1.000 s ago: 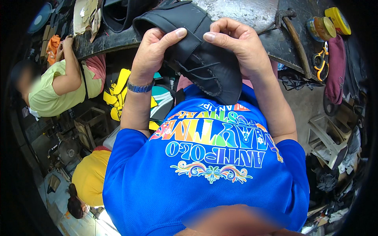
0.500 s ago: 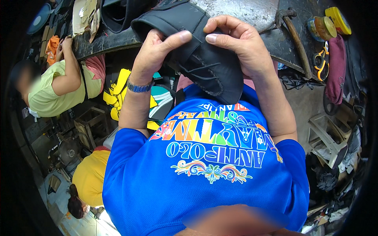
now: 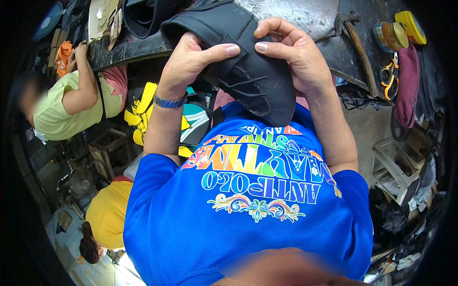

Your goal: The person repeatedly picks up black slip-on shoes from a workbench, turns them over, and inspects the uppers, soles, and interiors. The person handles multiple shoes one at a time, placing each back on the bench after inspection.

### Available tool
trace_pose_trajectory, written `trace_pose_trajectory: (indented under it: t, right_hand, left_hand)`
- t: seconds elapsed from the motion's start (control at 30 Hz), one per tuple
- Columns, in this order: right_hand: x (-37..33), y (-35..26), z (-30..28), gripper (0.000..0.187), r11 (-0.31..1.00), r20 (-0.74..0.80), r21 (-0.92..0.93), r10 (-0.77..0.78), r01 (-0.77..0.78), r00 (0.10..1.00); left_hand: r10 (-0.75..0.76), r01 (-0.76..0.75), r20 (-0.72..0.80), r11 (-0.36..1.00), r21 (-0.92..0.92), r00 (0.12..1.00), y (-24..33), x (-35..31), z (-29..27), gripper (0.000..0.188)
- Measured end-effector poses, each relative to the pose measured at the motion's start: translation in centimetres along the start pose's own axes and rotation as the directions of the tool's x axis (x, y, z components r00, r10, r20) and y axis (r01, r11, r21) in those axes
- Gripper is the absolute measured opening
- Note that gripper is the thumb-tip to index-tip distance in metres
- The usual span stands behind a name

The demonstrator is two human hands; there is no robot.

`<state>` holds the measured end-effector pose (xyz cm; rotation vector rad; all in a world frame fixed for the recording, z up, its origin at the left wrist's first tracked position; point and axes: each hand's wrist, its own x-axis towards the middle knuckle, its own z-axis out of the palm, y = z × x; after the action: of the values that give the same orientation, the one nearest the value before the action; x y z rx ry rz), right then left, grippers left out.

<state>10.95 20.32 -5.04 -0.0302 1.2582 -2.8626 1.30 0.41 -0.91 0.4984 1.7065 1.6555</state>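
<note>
Head view is showing a black leather shoe upper (image 3: 243, 62) being held up in front of the person's chest, above the edge of the dark table (image 3: 305, 19) rather than resting on it. It is lying tilted, its stitched seams facing the camera and its rounded end hanging down toward the blue shirt (image 3: 248, 209). The left hand (image 3: 191, 62) is gripping it from the left side, thumb lying across the top and pressing down on the leather; the right hand (image 3: 296, 57) is wrapping it from the right, thumb tip meeting the left thumb almost nail to nail — both hands are closed on the piece, pinching it between thumbs and curled fingers. A metal watch (image 3: 169, 101) is sitting on the left wrist.

Further out, a hammer (image 3: 358, 47) is lying on the table to the right, with a small open glue jar (image 3: 390, 35), a yellow lid (image 3: 410, 21) and orange-handled scissors (image 3: 389, 76) beyond it. To the left, a person in a light green shirt (image 3: 62, 112) is working at the same table.

The likely trouble from here — the two thumbs are bearing on one narrow spot, so too hard a press may be creasing the leather or straining the stitching. The hanging end is unsupported; a loosened grip would be letting the piece slide off toward the lap.
</note>
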Motion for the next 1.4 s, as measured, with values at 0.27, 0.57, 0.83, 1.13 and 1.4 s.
trace_pose_trajectory:
  t: [0.27, 0.57, 0.83, 1.13, 1.4]
  right_hand:
    - [-0.1, -0.7, 0.6, 0.058, 0.997, -0.116, 0.007, 0.074, -0.074, 0.991]
    - [0.0, -1.8, 1.0, 0.058, 0.982, -0.136, -0.07, 0.167, -0.177, 0.977]
    - [0.2, -1.9, 0.9, 0.036, 0.944, -0.159, -0.231, 0.2, -0.233, 0.967]
    - [1.4, -3.2, -0.4, 0.041, 0.844, -0.15, -0.309, 0.411, -0.438, 0.899]
    - [1.6, -3.2, -1.6, 0.045, 0.865, -0.165, -0.271, 0.39, -0.422, 0.906]
  left_hand:
    - [0.023, -0.023, -0.004, 1.0, 0.007, 1.0, 0.2, 0.3, 0.8, 0.03]
    - [0.094, -0.094, -0.009, 0.995, 0.021, 0.996, -0.2, 0.3, 1.7, 0.024]
    - [0.173, -0.169, -0.072, 0.984, 0.055, 0.982, -1.1, 0.3, 2.5, 0.023]
    - [0.458, -0.366, -0.103, 0.809, 0.46, 0.883, -1.1, 0.6, 3.8, 0.043]
    - [0.217, -0.257, 0.14, 0.858, 0.444, 0.966, 0.3, 0.4, 1.9, 0.055]
